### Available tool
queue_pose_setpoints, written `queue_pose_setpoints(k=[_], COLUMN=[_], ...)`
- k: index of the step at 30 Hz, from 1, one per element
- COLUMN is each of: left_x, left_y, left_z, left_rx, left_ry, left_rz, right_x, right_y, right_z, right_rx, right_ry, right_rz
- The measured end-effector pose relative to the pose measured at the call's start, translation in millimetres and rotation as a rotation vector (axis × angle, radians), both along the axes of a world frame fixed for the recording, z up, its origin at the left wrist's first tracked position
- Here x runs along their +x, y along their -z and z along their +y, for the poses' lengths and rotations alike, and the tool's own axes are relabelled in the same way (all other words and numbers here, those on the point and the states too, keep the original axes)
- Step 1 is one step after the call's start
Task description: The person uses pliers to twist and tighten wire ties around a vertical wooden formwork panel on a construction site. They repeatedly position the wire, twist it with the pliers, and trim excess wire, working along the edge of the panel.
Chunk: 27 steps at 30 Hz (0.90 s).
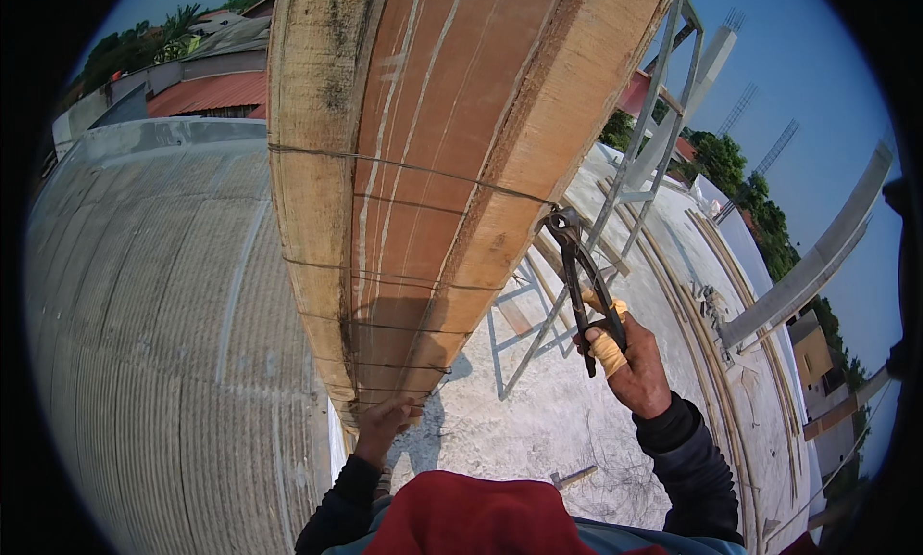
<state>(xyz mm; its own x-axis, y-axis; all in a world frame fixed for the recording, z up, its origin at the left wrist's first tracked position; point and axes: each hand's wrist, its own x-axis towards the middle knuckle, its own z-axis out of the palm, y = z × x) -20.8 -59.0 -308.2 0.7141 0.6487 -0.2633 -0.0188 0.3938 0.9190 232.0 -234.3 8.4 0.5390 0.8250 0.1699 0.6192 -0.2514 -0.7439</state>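
Note:
A tall form of pale planks [312, 180] flanks a reddish-brown board [433, 103] marked with whitish streaks. Several thin wires [433, 170] run across it, one above another. Black end-cutting pincers [580, 276] are in my right hand [639, 363], whose fingers are wrapped round the handles. Their jaws meet the end of the upper wire at the form's right edge; whether they bite on it is too small to tell. Yellowish tape wraps some fingers. Low down, my left hand [385, 428] has its fingers curled against the form, partly hidden there.
Corrugated roofing [144, 295] spreads along the left. A metal ladder-like frame [644, 132] stands beyond the pincers. Long poles [702, 343] lie across the pale floor at right, near a leaning grey concrete post [817, 276]. A hammer [575, 477] lies near my body.

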Motion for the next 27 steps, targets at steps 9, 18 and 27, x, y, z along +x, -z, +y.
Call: queue_pose_setpoints(k=[9, 18, 27], left_x=[120, 114, 6], left_y=[-168, -183, -109], left_z=[-24, -17, 11], left_rx=[0.531, 0.390, 0.253], left_ry=[0.129, 0.081, -0.075], left_rz=[-0.514, -0.580, -0.130], right_x=[-13, -50, -70], right_y=[-75, 24, 120], right_z=[-15, 20, 98], right_rx=[-0.211, 0.179, 0.611], right_ry=[-0.089, -0.188, -0.048], right_rz=[0.488, 0.831, 0.559])
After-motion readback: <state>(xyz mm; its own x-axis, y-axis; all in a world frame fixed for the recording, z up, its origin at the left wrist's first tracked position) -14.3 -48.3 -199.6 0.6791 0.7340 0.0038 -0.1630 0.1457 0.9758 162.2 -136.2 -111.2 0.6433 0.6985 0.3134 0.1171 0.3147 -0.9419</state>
